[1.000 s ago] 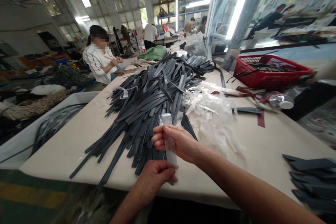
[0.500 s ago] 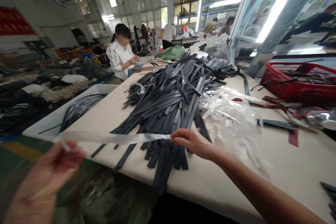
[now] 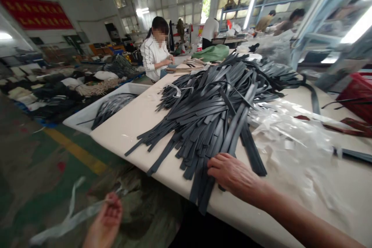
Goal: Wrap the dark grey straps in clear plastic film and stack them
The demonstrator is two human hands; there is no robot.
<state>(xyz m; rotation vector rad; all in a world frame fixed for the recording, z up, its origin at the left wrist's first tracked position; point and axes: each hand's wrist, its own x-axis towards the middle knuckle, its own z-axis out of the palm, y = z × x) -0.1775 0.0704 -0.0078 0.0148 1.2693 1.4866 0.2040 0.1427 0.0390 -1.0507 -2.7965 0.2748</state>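
Note:
A large heap of flat black straps (image 3: 203,116) spreads over the table, with loose ends hanging past the front edge. On the near strap ends lies my right hand (image 3: 232,174), its fingers curled over and closed on a black strap; the fingertips are partly hidden. My left hand (image 3: 108,215) is low, off the table's front edge, with bent fingers pinching one end of a translucent plastic strip (image 3: 66,225). The strip trails left in the air, slightly blurred.
Crumpled clear plastic (image 3: 287,143) covers the table's right side, near a red basket (image 3: 356,95). A white bin (image 3: 78,118) with straps stands at the left edge. A co-worker in white (image 3: 155,56) sits beyond the bin. A green bag (image 3: 213,53) lies behind the heap.
The plastic strip, earlier stretched between both hands, has left my right hand and swung down with my left. My right hand has come down onto the strap ends. The view has turned left.

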